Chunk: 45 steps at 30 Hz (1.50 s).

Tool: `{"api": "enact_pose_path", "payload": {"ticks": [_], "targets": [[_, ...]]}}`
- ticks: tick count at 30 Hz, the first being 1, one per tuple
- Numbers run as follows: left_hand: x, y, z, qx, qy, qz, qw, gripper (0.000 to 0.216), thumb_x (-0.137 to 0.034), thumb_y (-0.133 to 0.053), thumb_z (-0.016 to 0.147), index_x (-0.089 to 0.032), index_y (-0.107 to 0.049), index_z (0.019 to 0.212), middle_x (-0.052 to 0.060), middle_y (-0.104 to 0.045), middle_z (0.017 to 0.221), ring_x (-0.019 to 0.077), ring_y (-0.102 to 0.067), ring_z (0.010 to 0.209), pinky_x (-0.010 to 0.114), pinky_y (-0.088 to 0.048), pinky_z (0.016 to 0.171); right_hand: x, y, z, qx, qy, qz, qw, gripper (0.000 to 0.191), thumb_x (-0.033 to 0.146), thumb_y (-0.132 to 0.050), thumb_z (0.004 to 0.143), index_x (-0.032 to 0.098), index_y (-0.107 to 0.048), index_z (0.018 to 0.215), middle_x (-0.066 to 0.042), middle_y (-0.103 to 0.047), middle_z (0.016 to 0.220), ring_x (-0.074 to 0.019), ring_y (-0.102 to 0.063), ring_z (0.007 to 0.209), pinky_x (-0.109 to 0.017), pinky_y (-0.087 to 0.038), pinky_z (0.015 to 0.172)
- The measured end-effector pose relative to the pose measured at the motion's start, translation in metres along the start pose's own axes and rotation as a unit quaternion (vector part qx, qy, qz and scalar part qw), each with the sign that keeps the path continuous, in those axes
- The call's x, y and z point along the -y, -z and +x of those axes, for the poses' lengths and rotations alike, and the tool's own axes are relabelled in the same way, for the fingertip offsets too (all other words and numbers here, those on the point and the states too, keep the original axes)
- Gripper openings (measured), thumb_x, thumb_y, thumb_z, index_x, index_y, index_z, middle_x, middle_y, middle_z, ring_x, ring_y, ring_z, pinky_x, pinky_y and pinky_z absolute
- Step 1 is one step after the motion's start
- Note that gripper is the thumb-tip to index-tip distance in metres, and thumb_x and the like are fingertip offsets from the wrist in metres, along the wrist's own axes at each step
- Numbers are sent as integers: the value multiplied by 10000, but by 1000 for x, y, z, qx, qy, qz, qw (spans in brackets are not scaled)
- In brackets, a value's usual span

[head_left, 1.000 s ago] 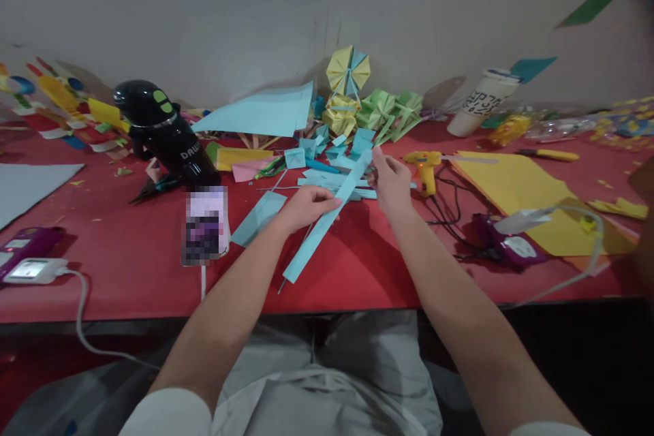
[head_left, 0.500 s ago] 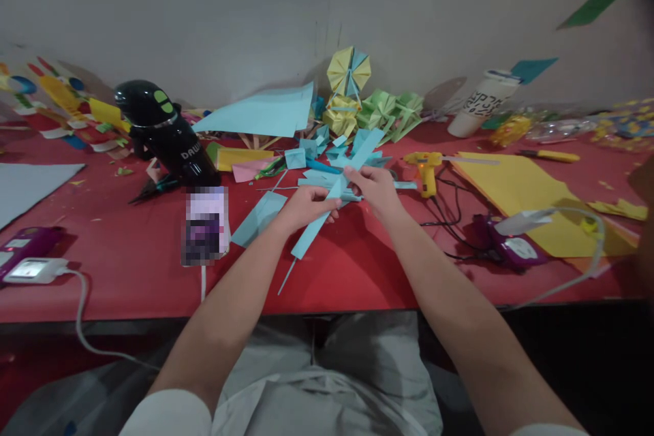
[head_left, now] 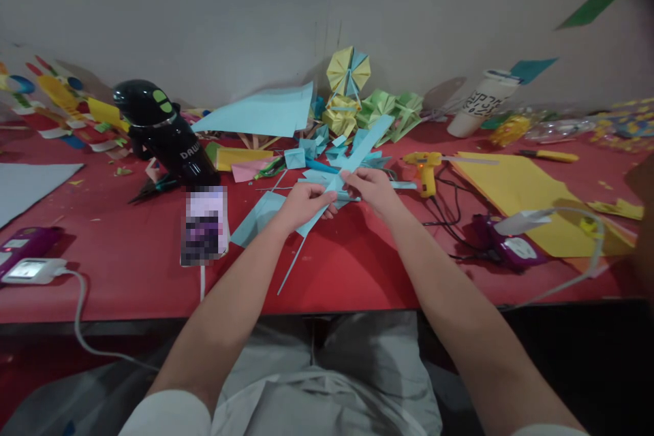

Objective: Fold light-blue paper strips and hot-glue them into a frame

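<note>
A long light-blue paper strip (head_left: 372, 139) runs diagonally between my hands, its far end pointing up and to the right. My left hand (head_left: 308, 206) pinches the strip's near part between thumb and fingers. My right hand (head_left: 372, 188) pinches it a little farther along, close to the left fingertips. Below the left hand a thin blue strip (head_left: 292, 264) lies on the red table (head_left: 347, 272). A flat blue paper piece (head_left: 258, 218) rests left of the left hand. More cut and folded blue paper (head_left: 311, 176) lies behind both hands.
A yellow glue gun (head_left: 427, 172) with a black cord lies to the right, near yellow paper sheets (head_left: 516, 197). At the left are a black bottle (head_left: 168, 136) and a phone (head_left: 205, 226) on a cable. Yellow and green folded paper shapes (head_left: 349, 75) stand by the wall.
The blue strip has slid up and to the right through my fingers. Its near end now sits closer to my left hand, and its far end reaches higher.
</note>
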<state>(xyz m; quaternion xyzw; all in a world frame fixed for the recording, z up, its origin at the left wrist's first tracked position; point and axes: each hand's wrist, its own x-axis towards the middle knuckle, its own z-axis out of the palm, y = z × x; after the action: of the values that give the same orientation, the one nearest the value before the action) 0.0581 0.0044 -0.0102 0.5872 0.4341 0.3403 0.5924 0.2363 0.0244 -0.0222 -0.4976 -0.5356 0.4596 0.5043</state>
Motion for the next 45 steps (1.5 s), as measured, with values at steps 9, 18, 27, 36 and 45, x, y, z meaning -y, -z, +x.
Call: {"api": "enact_pose_path", "payload": {"ticks": [9,18,27,36,45], "targets": [[4,-2,6,-6,27,-33,999,156,-145,-582,905,-92,-660,781,43,-697,626,111,-653,519,221,-529,534,-6,-4,2,-43,45,-31,998,527,655,-709,724,190,-552,532,21,-506,445,-88,-445,435,-241,-341,454],[0,-3,-1,26,52,-15,998,134,-114,-591,889,-94,-659,775,56,-713,661,121,-670,561,250,-551,592,-4,9,6,-138,43,-20,989,515,639,-687,760,198,-541,539,36,-475,437,-84,-416,430,-241,-315,441],[4,0,1,25,39,-35,998,149,-207,-670,878,-86,-680,791,86,-742,710,132,-695,613,254,-559,627,-1,-5,-3,20,24,-41,999,545,699,-752,632,188,-583,547,13,-547,480,-102,-486,477,-252,-383,490],[5,0,2,14,51,-41,998,142,-201,-680,875,-93,-674,783,92,-752,739,134,-704,627,258,-569,649,3,3,-1,-62,58,-63,994,566,705,-701,699,199,-526,515,20,-500,446,-91,-435,436,-253,-329,449],[4,-1,3,7,53,-55,997,116,-175,-660,888,-96,-662,803,74,-744,727,125,-711,634,220,-562,614,0,-1,-1,-30,44,-35,998,557,720,-705,684,199,-565,546,15,-522,462,-96,-455,456,-252,-344,463]]}}
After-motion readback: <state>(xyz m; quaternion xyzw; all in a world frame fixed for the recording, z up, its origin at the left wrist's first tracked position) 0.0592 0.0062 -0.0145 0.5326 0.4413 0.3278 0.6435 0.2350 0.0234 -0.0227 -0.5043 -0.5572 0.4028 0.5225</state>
